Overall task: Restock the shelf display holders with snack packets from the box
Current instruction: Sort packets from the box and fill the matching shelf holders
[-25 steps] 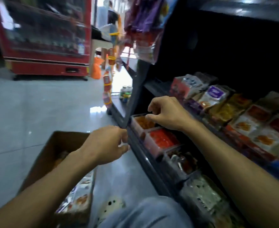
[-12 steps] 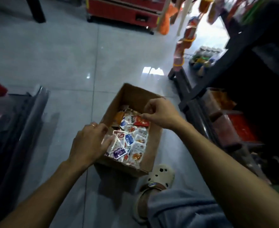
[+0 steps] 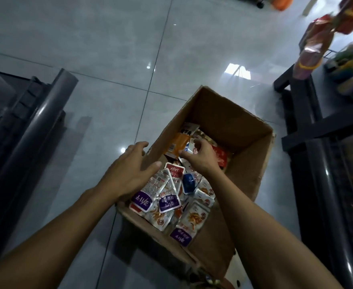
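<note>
A: On the tiled floor (image 3: pixel 113 59) beside the shelf unit (image 3: pixel 308 130), the cardboard box (image 3: pixel 252 161) holds the snack packets (image 3: pixel 169 201). Why is the left hand (image 3: pixel 129 174) at the rim?

B: Fingers spread and relaxed, it likely steadies the box. The right hand (image 3: pixel 200 157) reaches in, fingers curled at the packets.

A: Gripping one?

B: Cannot tell; blur hides the fingertips. The display holders lie out of view.

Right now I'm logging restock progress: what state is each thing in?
cardboard box: open, on floor, partly filled.
snack packets: loose, jumbled in the box.
left hand: fingers spread, resting on box's left wall.
right hand: fingers curled, reaching among packets; grasp unclear.
</note>
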Demonstrator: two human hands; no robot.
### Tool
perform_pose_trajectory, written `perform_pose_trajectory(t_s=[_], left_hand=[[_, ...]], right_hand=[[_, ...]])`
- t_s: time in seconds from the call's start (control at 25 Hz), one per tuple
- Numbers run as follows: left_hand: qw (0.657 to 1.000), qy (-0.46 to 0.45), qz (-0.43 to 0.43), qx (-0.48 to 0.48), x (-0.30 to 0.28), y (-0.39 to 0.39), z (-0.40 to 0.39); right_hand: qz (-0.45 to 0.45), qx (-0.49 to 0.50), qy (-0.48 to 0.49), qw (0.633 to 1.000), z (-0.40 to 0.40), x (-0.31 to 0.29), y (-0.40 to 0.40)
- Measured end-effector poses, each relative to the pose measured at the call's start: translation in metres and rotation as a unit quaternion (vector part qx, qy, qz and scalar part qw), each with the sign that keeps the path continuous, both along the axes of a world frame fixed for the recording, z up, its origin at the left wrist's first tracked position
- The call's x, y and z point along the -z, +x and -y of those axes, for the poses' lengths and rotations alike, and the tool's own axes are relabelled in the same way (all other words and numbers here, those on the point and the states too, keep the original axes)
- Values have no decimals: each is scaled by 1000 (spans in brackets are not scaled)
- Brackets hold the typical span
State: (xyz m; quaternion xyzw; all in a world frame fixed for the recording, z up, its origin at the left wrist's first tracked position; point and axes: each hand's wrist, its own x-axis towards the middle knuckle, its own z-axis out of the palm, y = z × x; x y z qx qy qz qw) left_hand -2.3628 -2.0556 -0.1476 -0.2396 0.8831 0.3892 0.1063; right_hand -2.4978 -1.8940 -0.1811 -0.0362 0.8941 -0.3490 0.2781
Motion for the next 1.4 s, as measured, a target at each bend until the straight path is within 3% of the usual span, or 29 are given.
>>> perform_pose_trajectory(t_s=[0.12, 0.24, 0.44, 0.76, 1.0, 1.08, 1.2, 1.4], left_hand=[[1000, -6, -21, 23, 5, -14, -1], [999, 1, -14, 31, 8, -15, -3], [999, -26, 1, 27, 5, -17, -9], [998, -65, -6, 21, 6, -16, -14], [997, -68, -26, 20, 6, -15, -21], [997, -67, -32, 21, 6, -15, -22], [997, -70, -34, 19, 7, -16, -22], [996, -75, -34, 19, 6, -16, -23]], right_hand=[[4, 84, -11, 996, 2, 38, -28], [-18, 134, 49, 990, 1, 70, -55], [-16, 37, 209, 977, 0, 81, -62], [81, 7, -1, 997, -5, 60, -48], [151, -51, 10, 987, -10, 43, -60], [133, -62, 19, 989, -4, 48, -53], [101, -49, 6, 994, 7, 51, -40], [158, -27, -31, 987, -5, 39, -40]])
